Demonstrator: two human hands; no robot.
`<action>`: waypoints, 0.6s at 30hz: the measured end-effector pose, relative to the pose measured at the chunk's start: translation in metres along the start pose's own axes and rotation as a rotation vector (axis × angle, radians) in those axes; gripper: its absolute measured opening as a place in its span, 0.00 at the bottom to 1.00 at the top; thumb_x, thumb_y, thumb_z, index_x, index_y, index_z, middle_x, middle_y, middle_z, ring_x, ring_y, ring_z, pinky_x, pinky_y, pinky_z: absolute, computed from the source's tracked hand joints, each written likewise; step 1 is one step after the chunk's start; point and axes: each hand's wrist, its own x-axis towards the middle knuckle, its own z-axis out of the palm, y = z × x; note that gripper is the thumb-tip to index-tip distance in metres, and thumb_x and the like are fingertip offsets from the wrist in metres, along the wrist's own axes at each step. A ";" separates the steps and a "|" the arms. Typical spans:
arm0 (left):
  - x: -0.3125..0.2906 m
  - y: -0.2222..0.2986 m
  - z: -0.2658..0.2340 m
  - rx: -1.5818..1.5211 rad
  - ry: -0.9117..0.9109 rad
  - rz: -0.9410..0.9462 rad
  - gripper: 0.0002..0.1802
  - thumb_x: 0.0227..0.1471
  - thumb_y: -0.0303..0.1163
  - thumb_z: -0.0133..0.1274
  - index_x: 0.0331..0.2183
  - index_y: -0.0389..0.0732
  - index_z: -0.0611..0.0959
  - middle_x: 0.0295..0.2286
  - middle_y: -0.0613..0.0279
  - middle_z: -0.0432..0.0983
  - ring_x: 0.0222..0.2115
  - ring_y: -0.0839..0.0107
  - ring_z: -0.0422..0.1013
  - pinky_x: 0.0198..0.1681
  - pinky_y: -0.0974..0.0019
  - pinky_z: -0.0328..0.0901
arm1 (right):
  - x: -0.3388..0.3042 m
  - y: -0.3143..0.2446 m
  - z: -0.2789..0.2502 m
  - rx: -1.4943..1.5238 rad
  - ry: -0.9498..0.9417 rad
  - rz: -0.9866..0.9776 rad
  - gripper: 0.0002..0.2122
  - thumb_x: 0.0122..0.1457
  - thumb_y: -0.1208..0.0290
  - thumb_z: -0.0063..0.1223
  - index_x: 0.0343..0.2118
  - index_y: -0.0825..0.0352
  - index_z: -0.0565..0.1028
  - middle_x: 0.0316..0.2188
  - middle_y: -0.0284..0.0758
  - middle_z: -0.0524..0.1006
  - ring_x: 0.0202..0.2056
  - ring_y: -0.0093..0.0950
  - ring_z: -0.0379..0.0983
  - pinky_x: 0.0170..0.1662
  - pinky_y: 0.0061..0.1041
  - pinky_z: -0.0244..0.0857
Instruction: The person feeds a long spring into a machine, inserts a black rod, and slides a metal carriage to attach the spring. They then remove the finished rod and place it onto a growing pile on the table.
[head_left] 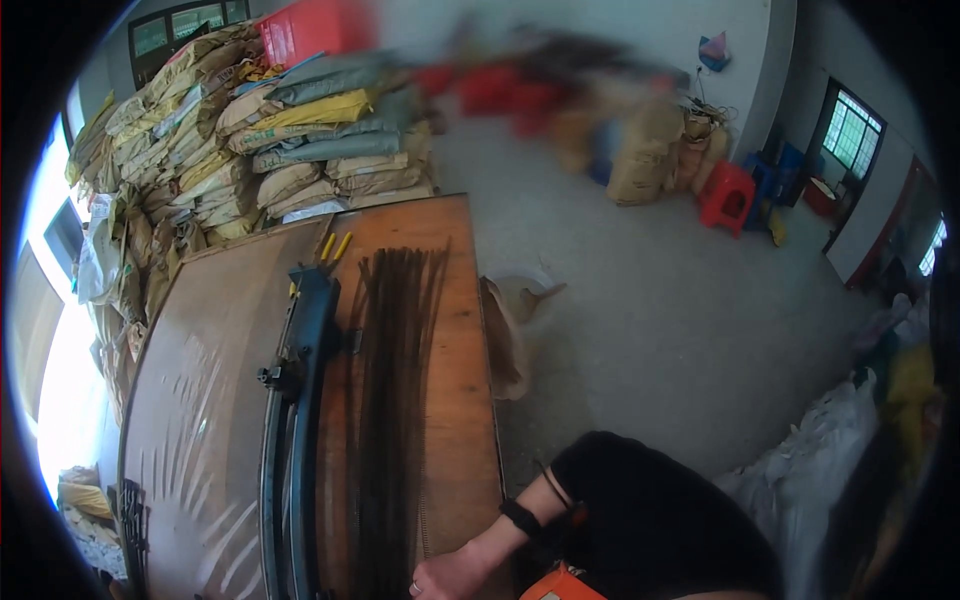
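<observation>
My right hand (452, 574) is at the lower edge of the head view, a ring on one finger and a dark band on the wrist. Its fingers are curled and partly cut off by the frame, so what they grip is hidden. A thin strip with a toothed-looking edge (424, 500) runs down to this hand. Left of it lies a bundle of long, dark, thin strips (390, 400) along the wooden table (455, 360). Beside the bundle stands a long blue metal rail tool (308, 400) with a dark sliding block (283, 377). My left hand is out of view.
Yellow-handled pliers (336, 248) lie at the table's far end. Stacked sacks (190, 140) rise behind it. A basin (515, 285) and brown sacking sit by the right edge. Farther right are a red stool (726, 197) and pale bags (800, 490). Something orange (562, 585) is near my arm.
</observation>
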 end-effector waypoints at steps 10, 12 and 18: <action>-0.020 -0.010 0.005 -0.013 -0.062 -0.134 0.15 0.62 0.38 0.45 0.48 0.43 0.74 0.30 0.37 0.77 0.29 0.38 0.74 0.28 0.47 0.69 | -0.001 -0.003 -0.002 -0.053 0.051 -0.072 0.13 0.59 0.65 0.50 0.44 0.64 0.76 0.22 0.30 0.72 0.24 0.32 0.70 0.24 0.30 0.64; -0.024 -0.011 0.007 -0.018 -0.064 -0.162 0.15 0.63 0.38 0.45 0.47 0.42 0.74 0.30 0.37 0.77 0.29 0.37 0.74 0.28 0.47 0.69 | 0.004 -0.007 -0.009 -0.117 0.016 -0.076 0.14 0.59 0.66 0.49 0.46 0.65 0.75 0.22 0.30 0.73 0.24 0.31 0.70 0.24 0.30 0.64; -0.037 -0.002 0.002 0.003 -0.048 -0.190 0.15 0.63 0.39 0.45 0.47 0.42 0.73 0.26 0.34 0.76 0.26 0.36 0.73 0.25 0.44 0.67 | 0.015 -0.025 0.000 -0.170 -0.047 -0.102 0.14 0.60 0.69 0.48 0.48 0.67 0.75 0.22 0.29 0.74 0.24 0.31 0.70 0.24 0.30 0.65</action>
